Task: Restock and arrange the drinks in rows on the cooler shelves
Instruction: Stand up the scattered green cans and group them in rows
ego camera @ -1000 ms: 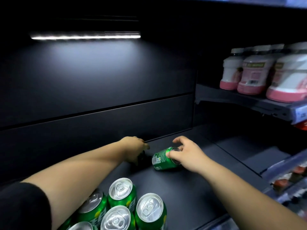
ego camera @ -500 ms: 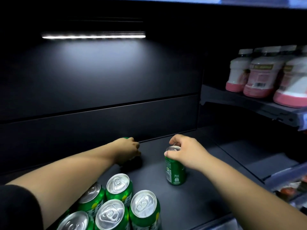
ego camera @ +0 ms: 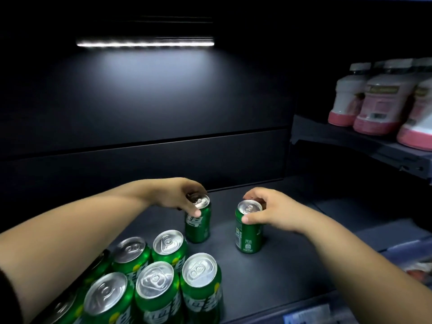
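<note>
Gripping upright green cans by silver tops, left hand (ego camera: 177, 197) on one can (ego camera: 198, 222), right hand (ego camera: 272, 212) on another (ego camera: 248, 232)

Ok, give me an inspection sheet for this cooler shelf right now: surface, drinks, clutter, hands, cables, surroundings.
Surface: dark shelf, bare on the right.
Job's things: two upright green cans, left can and right can, apart; cluster of green cans upright at front left.
Clutter: nothing seen.
Hands: left hand grips the left can's top; right hand grips the right can's top.
Cables: nothing seen.
Surroundings: light strip above; pink-and-white bottles on upper right shelf.
</note>
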{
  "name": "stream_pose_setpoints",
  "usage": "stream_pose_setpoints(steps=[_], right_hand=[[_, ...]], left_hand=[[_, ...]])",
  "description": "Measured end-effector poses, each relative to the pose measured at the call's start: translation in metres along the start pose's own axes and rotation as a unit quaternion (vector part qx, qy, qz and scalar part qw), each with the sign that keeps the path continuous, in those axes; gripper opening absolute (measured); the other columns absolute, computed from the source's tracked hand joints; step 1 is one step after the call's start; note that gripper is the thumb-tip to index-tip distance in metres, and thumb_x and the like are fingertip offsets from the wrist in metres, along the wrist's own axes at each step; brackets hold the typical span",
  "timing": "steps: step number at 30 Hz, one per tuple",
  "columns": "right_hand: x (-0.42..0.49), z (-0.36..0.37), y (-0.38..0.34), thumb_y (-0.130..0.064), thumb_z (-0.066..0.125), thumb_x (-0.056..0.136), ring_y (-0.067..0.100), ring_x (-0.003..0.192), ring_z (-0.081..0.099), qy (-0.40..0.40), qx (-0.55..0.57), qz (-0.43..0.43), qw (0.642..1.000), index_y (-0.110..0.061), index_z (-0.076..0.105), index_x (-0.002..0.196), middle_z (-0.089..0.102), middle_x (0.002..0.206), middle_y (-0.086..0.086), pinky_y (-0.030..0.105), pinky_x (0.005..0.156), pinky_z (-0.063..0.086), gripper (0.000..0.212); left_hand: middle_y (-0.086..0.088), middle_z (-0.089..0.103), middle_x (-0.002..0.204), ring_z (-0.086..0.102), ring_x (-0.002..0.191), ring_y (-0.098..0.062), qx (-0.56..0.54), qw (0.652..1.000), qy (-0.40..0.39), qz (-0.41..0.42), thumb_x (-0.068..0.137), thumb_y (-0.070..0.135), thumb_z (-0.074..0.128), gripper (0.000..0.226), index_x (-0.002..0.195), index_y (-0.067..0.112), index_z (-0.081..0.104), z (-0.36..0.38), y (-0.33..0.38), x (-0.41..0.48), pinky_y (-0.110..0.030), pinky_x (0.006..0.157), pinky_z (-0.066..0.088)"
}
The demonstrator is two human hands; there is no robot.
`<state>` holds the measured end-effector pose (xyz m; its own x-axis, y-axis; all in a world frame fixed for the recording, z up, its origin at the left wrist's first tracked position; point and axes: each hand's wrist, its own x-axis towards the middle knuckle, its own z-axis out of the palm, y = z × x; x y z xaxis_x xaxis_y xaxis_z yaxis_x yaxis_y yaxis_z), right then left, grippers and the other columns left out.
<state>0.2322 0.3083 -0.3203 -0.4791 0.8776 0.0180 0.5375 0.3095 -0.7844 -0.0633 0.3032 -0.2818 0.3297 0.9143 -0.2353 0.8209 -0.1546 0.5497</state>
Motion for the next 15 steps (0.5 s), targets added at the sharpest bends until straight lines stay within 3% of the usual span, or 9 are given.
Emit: stream_pose_setpoints(steps=[6, 9, 13, 15], right_hand=[[0.001, -0.004, 0.002, -0.024, 0.081, 0.068, 0.01, 0.11, 0.066, -0.067, 0.055, -0.017, 0.996, -0.028, 0.063, 0.12, 0.07, 0.117, -0.006, 0.036, 0.102, 0.051, 0.055], [0.001, -0.004, 0.002, -0.018, 0.081, 0.069, 0.008, 0.107, 0.067, -0.059, 0.076, -0.016, 0.995, -0.024, 0.063, 0.122, 0.07, 0.116, -0.005, 0.036, 0.102, 0.052, 0.056], [0.0, -0.006, 0.0, -0.002, 0.078, 0.075, 0.011, 0.101, 0.067, -0.093, 0.094, -0.025, 0.991, -0.021, 0.067, 0.113, 0.073, 0.113, 0.001, 0.035, 0.097, 0.052, 0.044], [-0.003, -0.008, -0.002, 0.004, 0.073, 0.077, 0.01, 0.103, 0.066, -0.133, 0.103, -0.025, 0.985, -0.021, 0.066, 0.116, 0.072, 0.116, 0.003, 0.031, 0.096, 0.052, 0.047]], left_hand=[[0.005, 0.063, 0.128, 0.06, 0.118, -0.014, -0.013, 0.998, -0.067, -0.005, 0.065, 0.019, 0.074, 0.075, 0.137, 0.022, 0.052, 0.008, 0.014, -0.018, -0.035, 0.102, 0.049], [0.009, 0.066, 0.119, 0.064, 0.111, -0.014, 0.003, 0.999, -0.033, -0.004, 0.068, 0.021, 0.076, 0.066, 0.131, 0.026, 0.057, 0.011, 0.024, -0.026, -0.034, 0.097, 0.052], [0.012, 0.066, 0.112, 0.063, 0.102, -0.011, 0.096, 0.995, -0.001, -0.029, 0.074, 0.044, 0.078, 0.054, 0.123, 0.029, 0.061, 0.014, 0.034, -0.039, -0.038, 0.093, 0.052], [0.014, 0.063, 0.112, 0.06, 0.1, -0.007, 0.104, 0.994, -0.003, -0.028, 0.076, 0.042, 0.078, 0.051, 0.122, 0.027, 0.062, 0.018, 0.038, -0.045, -0.029, 0.09, 0.05]])
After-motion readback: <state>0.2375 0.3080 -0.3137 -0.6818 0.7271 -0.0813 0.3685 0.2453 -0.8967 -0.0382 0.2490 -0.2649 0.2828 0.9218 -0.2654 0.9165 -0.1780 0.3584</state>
